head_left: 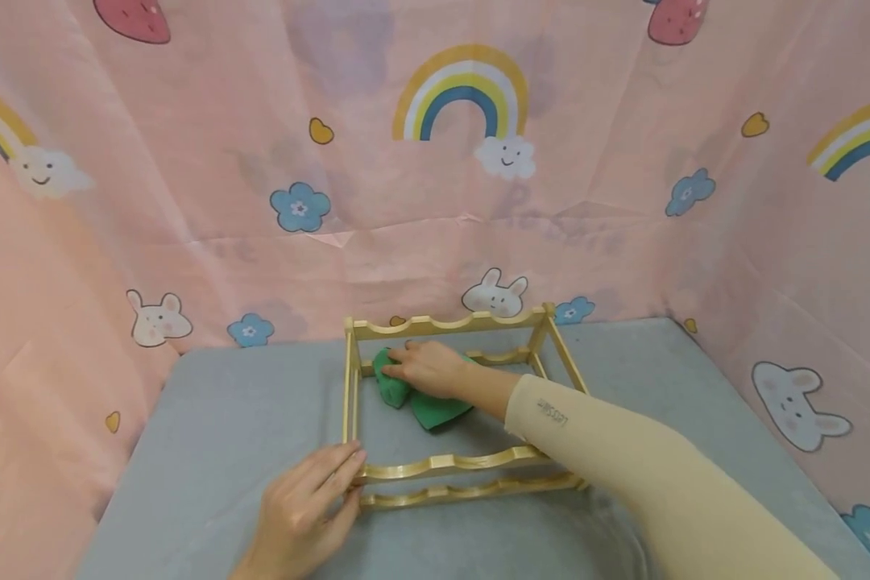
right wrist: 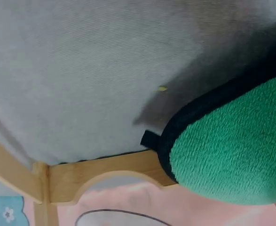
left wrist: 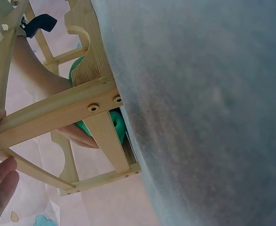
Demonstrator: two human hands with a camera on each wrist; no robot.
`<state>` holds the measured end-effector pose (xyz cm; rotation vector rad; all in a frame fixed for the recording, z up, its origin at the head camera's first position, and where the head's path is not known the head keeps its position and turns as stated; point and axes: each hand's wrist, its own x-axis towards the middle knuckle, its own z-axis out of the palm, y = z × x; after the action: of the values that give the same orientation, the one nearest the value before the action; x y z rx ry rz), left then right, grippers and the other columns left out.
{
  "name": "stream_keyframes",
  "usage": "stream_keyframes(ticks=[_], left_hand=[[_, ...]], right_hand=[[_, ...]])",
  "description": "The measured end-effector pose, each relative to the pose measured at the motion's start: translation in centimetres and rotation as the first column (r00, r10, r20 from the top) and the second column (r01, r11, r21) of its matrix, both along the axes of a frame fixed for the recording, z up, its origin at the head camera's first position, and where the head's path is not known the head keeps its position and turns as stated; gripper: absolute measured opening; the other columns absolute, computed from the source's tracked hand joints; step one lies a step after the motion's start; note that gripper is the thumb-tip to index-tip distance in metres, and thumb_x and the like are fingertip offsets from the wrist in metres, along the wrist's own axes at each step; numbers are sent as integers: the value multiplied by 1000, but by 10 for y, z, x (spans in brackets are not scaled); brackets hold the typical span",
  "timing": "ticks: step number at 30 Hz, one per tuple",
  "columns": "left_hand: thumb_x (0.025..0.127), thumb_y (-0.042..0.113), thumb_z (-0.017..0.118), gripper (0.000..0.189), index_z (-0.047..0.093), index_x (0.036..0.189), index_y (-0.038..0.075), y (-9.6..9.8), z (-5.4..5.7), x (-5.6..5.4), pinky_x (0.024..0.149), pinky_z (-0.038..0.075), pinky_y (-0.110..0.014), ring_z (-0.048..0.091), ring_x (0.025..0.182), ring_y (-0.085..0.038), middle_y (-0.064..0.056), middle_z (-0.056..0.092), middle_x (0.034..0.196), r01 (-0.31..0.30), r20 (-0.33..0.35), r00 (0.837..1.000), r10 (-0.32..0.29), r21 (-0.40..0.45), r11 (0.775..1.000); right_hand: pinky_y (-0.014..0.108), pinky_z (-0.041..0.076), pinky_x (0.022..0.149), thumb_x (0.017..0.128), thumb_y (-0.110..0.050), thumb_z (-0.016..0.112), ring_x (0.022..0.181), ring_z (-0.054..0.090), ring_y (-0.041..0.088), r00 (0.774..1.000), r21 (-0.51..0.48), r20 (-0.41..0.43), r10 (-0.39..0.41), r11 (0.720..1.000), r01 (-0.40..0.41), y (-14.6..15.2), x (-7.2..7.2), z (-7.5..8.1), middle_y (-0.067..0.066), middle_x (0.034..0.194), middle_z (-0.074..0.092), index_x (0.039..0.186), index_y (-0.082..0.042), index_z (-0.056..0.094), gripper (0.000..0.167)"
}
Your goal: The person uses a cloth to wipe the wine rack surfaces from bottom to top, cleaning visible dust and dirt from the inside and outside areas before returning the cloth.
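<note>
A light wooden rack with scalloped rails stands on the grey-covered table. My left hand grips its near left corner; the fingertips show against the post in the left wrist view. Reaching over the front rail into the frame, my right hand holds a bunched green cloth by the far left lower rail. One part of the cloth bulges past the fingers and another hangs under the wrist. Up close, the cloth is fluffy, with dark edging and a small loop. The right thumb is hidden.
The grey table cover spreads around the rack. A pink printed curtain hangs behind and at both sides, close to the rack's back. A tiny yellowish speck lies on the cover. A dark strap is on the right wrist.
</note>
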<state>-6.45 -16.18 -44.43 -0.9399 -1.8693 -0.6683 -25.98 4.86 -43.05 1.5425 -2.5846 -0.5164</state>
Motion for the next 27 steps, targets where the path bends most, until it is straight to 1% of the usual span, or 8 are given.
stream_keyframes(ticks=[3, 8, 10, 14, 19, 22, 25, 27], left_hand=[[102, 15, 58, 29, 78, 112, -4, 0, -1, 0, 74, 62, -33, 74, 85, -29, -16, 75, 106, -3, 6, 1000, 3, 3, 1000], [102, 15, 57, 29, 78, 112, -3, 1, -2, 0, 75, 62, -33, 74, 85, -29, -15, 76, 107, -11, 11, 1000, 11, 0, 1000], [102, 15, 57, 29, 78, 111, -3, 0, -2, 1, 74, 62, -33, 74, 85, -29, -15, 76, 106, -16, 8, 1000, 16, 4, 1000], [102, 16, 56, 30, 78, 112, -2, 0, -1, 0, 74, 62, -33, 74, 85, -28, -14, 76, 106, -29, 18, 999, 29, 1, 1000], [102, 15, 56, 30, 78, 111, -2, -1, 0, 0, 73, 62, -34, 74, 84, -28, -14, 75, 106, -28, 15, 999, 28, -4, 1000], [101, 15, 56, 29, 78, 111, -2, -1, 0, 0, 72, 62, -33, 74, 84, -28, -14, 75, 105, -25, 7, 1000, 25, -3, 1000], [102, 15, 57, 29, 78, 111, -2, -1, 0, 0, 73, 62, -33, 74, 84, -28, -14, 75, 105, -25, 11, 1000, 25, -3, 1000], [102, 16, 57, 30, 78, 111, -3, -1, 0, 1, 74, 62, -32, 74, 84, -28, -14, 76, 106, -24, 19, 1000, 24, -3, 1000]], right_hand=[[38, 61, 94, 110, -16, 55, 130, 61, 32, 1000, 5, 10, -22, 1000, 22, 6, 1, 3, 6, 153, 56, 151, -25, 59, 42], [39, 62, 91, 109, -15, 56, 129, 62, 33, 999, 7, 22, -49, 999, 49, 16, 3, 6, 7, 152, 57, 150, -24, 59, 42], [39, 62, 89, 109, -14, 57, 128, 62, 34, 999, 13, 19, -51, 999, 51, 19, 3, 7, 8, 152, 57, 150, -24, 59, 42], [39, 62, 90, 108, -12, 59, 125, 64, 33, 998, 35, 7, -68, 997, 68, 26, 1, 9, 10, 150, 57, 149, -20, 60, 42], [38, 59, 96, 107, -11, 60, 120, 65, 31, 989, 91, 26, -145, 986, 142, 39, -4, 10, 12, 146, 60, 146, -14, 62, 40], [40, 58, 98, 106, -10, 61, 120, 66, 31, 985, 104, 33, -172, 980, 168, 48, -4, 11, 13, 143, 62, 143, -12, 64, 37], [42, 60, 95, 104, -9, 64, 117, 67, 32, 985, 86, 39, -169, 982, 165, 55, -2, 13, 14, 138, 65, 138, -9, 67, 34], [42, 60, 93, 104, -8, 65, 116, 67, 33, 985, 92, 42, -167, 982, 162, 58, 0, 15, 15, 137, 65, 138, -8, 67, 34]])
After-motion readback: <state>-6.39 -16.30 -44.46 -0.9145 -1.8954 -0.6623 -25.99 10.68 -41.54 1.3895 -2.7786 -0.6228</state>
